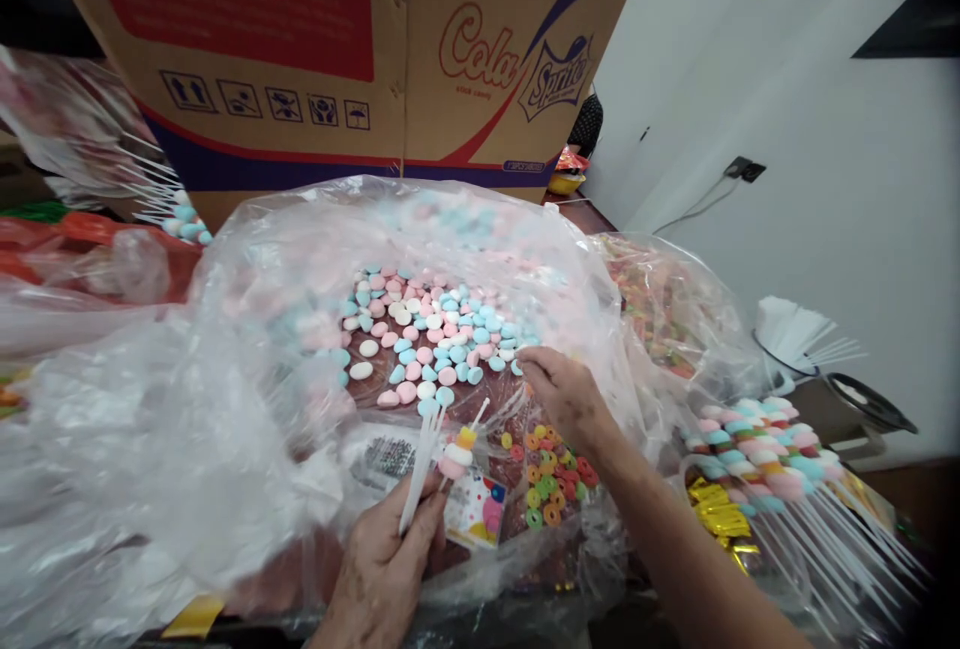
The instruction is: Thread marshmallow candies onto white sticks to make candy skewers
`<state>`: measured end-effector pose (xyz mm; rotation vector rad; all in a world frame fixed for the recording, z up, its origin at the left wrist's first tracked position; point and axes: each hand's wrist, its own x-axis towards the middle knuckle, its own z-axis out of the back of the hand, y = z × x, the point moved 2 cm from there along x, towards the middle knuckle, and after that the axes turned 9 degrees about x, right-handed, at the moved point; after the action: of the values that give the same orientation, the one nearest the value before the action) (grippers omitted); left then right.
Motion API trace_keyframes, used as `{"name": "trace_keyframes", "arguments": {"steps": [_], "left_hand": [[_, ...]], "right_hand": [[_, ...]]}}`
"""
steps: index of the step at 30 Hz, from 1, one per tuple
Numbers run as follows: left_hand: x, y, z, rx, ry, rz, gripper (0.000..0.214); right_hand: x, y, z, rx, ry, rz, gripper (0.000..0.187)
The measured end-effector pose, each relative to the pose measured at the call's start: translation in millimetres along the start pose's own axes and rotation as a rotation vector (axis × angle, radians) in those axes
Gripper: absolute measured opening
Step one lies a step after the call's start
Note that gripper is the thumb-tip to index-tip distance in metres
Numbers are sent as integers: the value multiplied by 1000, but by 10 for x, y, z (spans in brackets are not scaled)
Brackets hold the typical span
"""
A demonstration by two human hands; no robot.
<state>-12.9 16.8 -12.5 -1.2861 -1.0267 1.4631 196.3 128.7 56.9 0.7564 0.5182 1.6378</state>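
Observation:
My left hand (390, 549) is closed around a bundle of white sticks (424, 464). It also holds a skewer of candy (456, 457), with pink, white and yellow pieces threaded below the bare tip. At the right edge of a loose pile of pink, blue and white marshmallows (442, 334), my right hand (566, 394) has its fingers drawn together. A blue marshmallow (517, 367) shows right by the fingertips; whether it is gripped is unclear. Below that hand lie colourful ring-shaped candies (551, 479).
A clear plastic bag (300, 219) spreads around the marshmallows, before a large cardboard box (420, 59). At right, finished candy skewers (765, 449) lie beside gold ties (720, 509) and a holder of white sticks (799, 329). A bag of colourful candy (664, 299) stands behind.

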Motion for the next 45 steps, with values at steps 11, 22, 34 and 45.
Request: {"name": "trace_keyframes", "arguments": {"steps": [11, 22, 34, 45], "left_hand": [[-12, -7, -16, -51, -6, 11, 32], [1, 18, 11, 20, 8, -37, 28], [2, 13, 14, 7, 15, -23, 27], [4, 35, 0, -24, 32, -20, 27]], "right_hand": [[242, -137, -144, -496, 293, 94, 25], [306, -50, -304, -481, 322, 150, 25], [231, -139, -61, -128, 290, -108, 13], [50, -172, -298, 106, 147, 71, 12]]}}
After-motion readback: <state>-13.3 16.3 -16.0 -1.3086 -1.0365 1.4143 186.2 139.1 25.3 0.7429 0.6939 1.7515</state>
